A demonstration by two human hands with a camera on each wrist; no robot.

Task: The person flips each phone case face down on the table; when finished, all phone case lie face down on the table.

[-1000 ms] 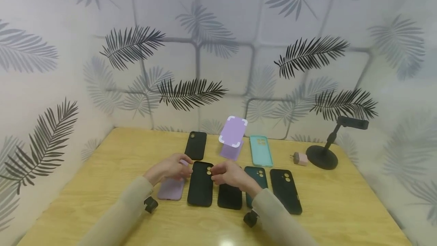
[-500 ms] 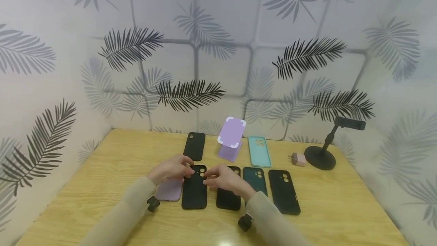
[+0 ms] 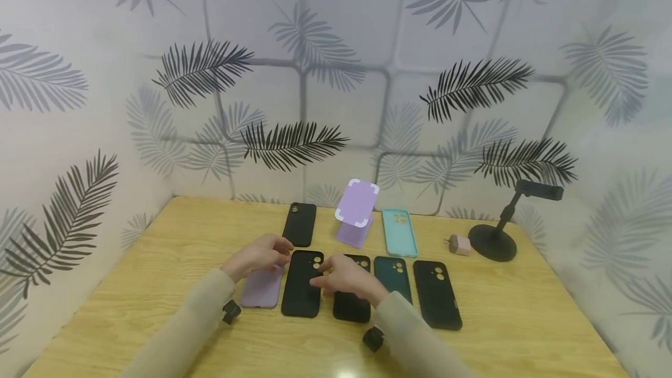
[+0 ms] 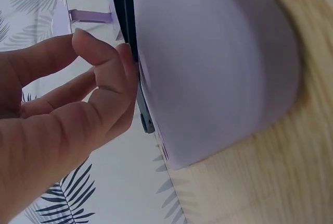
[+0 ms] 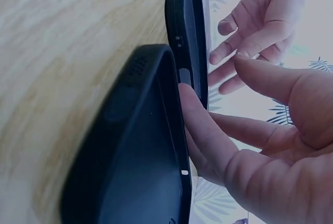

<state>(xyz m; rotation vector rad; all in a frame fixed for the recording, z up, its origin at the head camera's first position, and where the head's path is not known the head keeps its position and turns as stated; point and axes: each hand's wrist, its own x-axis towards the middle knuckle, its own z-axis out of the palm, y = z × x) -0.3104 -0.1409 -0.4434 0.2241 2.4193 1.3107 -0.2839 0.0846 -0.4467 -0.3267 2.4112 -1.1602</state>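
A row of phone cases lies on the table. My right hand (image 3: 347, 276) is at the right edge of a black phone case (image 3: 301, 290), its fingers loosely extended. In the right wrist view the index fingertip is beside that black case (image 5: 179, 36); whether it touches cannot be told. My left hand (image 3: 261, 257) is above a lilac phone case (image 3: 261, 291), near the black case's left side, fingers loosely bent with nothing in them. Close up, the lilac case (image 4: 203, 67) fills much of the left wrist view. Another black phone case (image 3: 352, 308) is partly hidden under my right hand.
Right of the hands lie a dark teal case (image 3: 392, 276) and a black case (image 3: 437, 293). Behind are a black case (image 3: 299, 224), a lilac stand (image 3: 357, 203), a turquoise case (image 3: 400, 235), a pink charger (image 3: 461, 244) and a black stand (image 3: 493, 242).
The black case between my hands slid left toward the lilac one, then shifted slightly away from me. My right hand moved left with it; my left hand has drawn back slightly left.
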